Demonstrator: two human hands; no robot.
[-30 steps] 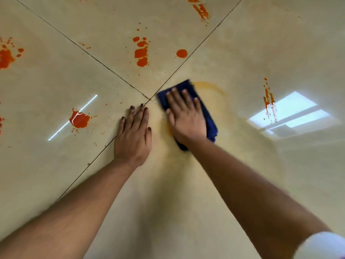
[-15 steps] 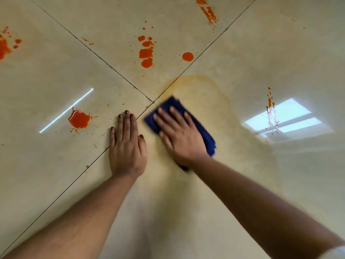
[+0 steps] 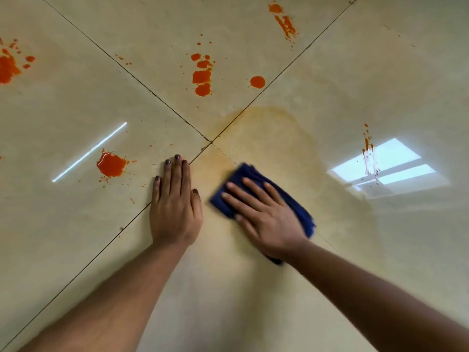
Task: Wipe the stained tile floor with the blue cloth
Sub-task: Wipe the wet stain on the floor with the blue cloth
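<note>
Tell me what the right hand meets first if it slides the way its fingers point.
The right hand, flat on the dark blue cloth, points up-left; likely the left hand's thumb comes first.

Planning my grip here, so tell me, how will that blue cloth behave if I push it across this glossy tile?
The blue cloth looks soft and bunched, so probably floppy. Under the flat right hand it should glide easily: the tile floor is glossy and smeared.

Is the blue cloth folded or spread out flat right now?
Folded. The blue cloth is a compact pad with stacked edges, pressed flat under the right hand.
</note>
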